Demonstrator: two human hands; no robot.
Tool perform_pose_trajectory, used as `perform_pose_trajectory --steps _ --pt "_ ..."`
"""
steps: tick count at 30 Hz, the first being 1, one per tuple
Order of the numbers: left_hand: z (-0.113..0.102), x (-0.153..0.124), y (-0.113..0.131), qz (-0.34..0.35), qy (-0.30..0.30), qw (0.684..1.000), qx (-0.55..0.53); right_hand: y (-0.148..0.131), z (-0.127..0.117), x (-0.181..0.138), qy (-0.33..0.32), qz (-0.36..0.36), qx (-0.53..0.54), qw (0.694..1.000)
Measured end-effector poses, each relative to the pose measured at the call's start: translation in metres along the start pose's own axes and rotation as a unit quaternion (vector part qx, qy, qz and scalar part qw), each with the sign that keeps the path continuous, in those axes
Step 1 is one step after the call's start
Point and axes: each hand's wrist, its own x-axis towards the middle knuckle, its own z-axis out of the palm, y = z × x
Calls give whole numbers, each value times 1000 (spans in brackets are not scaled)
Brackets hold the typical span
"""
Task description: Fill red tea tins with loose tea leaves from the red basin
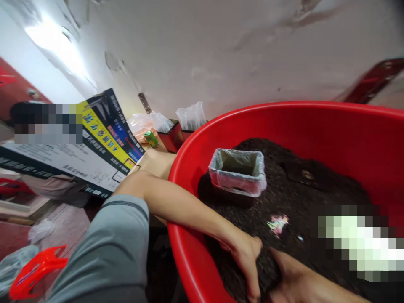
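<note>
A big red plastic basin [315, 122] holds dark soil [315, 185]. A small rectangular pot lined with a clear plastic bag [237, 171] stands in the soil at the basin's left side. My left hand [246, 256] reaches over the rim and curls its fingers round a clump of soil at the near edge. My right hand [293, 277] presses against the same clump from the right, fingers cupped into the soil. Both hands are partly buried.
Left of the basin lies a printed cardboard box [94, 143]. Behind it stand two red pots with plastic bag liners [176, 130] and a small green item [150, 139]. A red plastic piece [34, 269] lies on the floor at lower left. A white wall runs behind.
</note>
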Motion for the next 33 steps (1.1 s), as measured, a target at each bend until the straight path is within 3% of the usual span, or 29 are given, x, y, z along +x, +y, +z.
perform_pose_trajectory --steps 3,7,10,14,18,22,25,28,31,33 --pt "-11 -23 7 3 5 998 57 -29 -3 -17 10 -1 65 998" --pt "-24 -66 14 18 103 991 89 -65 -16 -41 70 -54 -23 996" --pt "-40 -109 21 50 185 978 87 -96 -29 -64 132 -118 -115 977" --pt "-83 -155 27 68 315 938 126 -148 -57 -81 208 -219 -168 938" --pt "-133 -160 13 90 387 902 171 -192 -90 -62 253 -287 -234 894" --pt "-157 -140 -13 100 426 888 139 -207 -110 -27 274 -343 -272 856" --pt "-159 -135 -23 121 432 887 107 -208 -112 -17 273 -365 -263 850" --pt "-150 -147 -17 109 444 879 136 -207 -112 -28 256 -375 -221 863" --pt "-127 -165 -3 16 487 842 231 -191 -114 -45 284 -363 -176 870" --pt "-105 -168 3 -70 442 846 289 -163 -114 -47 306 -312 -171 883"
